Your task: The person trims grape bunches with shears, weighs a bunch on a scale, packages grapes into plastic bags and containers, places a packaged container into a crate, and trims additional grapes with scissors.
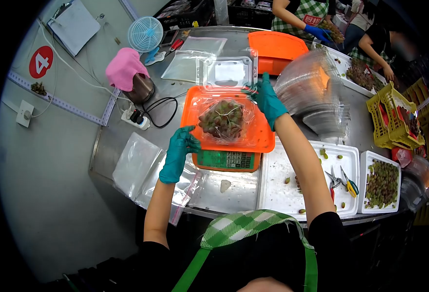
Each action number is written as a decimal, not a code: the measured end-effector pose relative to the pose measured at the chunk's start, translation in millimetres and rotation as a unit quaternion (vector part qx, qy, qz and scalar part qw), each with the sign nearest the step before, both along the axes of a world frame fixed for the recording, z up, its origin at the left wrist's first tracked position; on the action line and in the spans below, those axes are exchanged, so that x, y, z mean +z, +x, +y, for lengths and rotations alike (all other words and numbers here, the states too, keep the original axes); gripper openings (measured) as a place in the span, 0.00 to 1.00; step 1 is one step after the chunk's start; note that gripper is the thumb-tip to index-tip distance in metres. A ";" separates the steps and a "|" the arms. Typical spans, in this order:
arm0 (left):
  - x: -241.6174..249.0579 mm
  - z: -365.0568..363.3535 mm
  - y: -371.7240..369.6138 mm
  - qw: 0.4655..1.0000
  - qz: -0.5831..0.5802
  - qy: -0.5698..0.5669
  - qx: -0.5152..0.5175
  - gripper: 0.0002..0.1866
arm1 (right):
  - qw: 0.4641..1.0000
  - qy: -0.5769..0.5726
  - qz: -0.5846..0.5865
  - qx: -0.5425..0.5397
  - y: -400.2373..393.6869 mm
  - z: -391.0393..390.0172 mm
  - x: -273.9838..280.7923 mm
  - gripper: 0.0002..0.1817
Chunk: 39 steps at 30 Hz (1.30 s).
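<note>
A clear plastic clamshell box (249,127) with its lid (227,71) raised toward the back rests on the orange weighing scale (268,141). Inside lies a bunch of dark reddish-green grapes (221,118), in crinkled clear film. My left hand (178,150), in a teal glove, has bent fingers at the box's front left corner. On the far right, my gloved right hand (270,100) has its fingers at the edge near the lid's hinge. Those fingertips are partly hidden and slightly blurred. The scale's green display (212,158) faces me.
Nested clear clamshells (307,82) stand right of the scale. A white tray (275,194) holds scissors (350,183) and loose grapes; a white bin (382,182) of grapes is beside it. Plastic bags (136,160) lie left. Cables, a fan (145,34) and co-workers are farther back.
</note>
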<state>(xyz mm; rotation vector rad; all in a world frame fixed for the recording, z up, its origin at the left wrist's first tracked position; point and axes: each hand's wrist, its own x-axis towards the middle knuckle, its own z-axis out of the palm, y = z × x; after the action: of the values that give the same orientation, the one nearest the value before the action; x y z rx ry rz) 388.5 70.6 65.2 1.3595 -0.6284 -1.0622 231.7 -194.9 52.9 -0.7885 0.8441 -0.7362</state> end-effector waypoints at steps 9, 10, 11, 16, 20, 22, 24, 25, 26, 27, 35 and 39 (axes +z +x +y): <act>-0.8 2.2 7.6 0.994 0.105 -0.019 -0.037 0.32 | 0.744 -0.632 0.174 0.130 -58.4 90.6 41.9 0.19; -5.9 3.0 7.6 0.999 0.014 -0.020 -0.043 0.23 | 0.744 -0.637 0.185 0.078 -62.7 99.1 38.2 0.20; -5.1 3.4 7.3 0.999 -0.007 0.000 -0.051 0.21 | 0.741 -0.642 0.195 0.026 -66.3 107.3 33.4 0.21; 17.0 4.5 8.9 0.991 0.026 0.075 -0.108 0.17 | 0.940 -0.164 0.234 0.186 -93.1 135.0 2.8 0.18; 25.2 0.8 25.3 0.961 0.073 0.122 -0.239 0.17 | 0.967 -0.035 0.147 0.203 -91.3 145.4 29.8 0.09; 21.6 -7.5 31.6 0.960 0.064 0.139 -0.236 0.17 | 0.969 -0.022 0.139 0.205 -89.4 144.0 32.0 0.07; 19.6 -10.9 32.6 0.960 0.060 0.144 -0.233 0.16 | 0.974 -0.022 0.127 0.189 -89.0 141.4 28.0 0.06; 19.9 -10.7 31.3 0.960 0.061 0.141 -0.233 0.16 | 0.975 -0.023 0.121 0.183 -88.8 140.8 24.6 0.06; 18.9 -9.3 28.6 0.961 0.064 0.139 -0.232 0.15 | 0.977 -0.024 0.115 0.177 -89.1 140.9 19.6 0.06; 16.6 -8.8 27.1 0.965 0.064 0.123 -0.221 0.15 | 0.979 -0.026 0.109 0.172 -89.1 140.3 16.3 0.06; 17.8 6.5 -5.8 0.980 -0.056 0.090 -0.168 0.11 | 0.984 -0.080 0.097 0.129 -103.9 156.9 -2.5 0.05; 45.2 23.2 -52.6 0.972 -0.176 0.003 -0.158 0.06 | 0.994 -0.099 0.030 0.036 -136.3 194.8 -9.9 0.11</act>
<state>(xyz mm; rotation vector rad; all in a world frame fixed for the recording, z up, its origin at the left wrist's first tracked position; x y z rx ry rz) 335.8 93.8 110.4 1.4994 -1.1355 -1.0779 95.5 -0.1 43.0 -1.0167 0.7995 -0.7424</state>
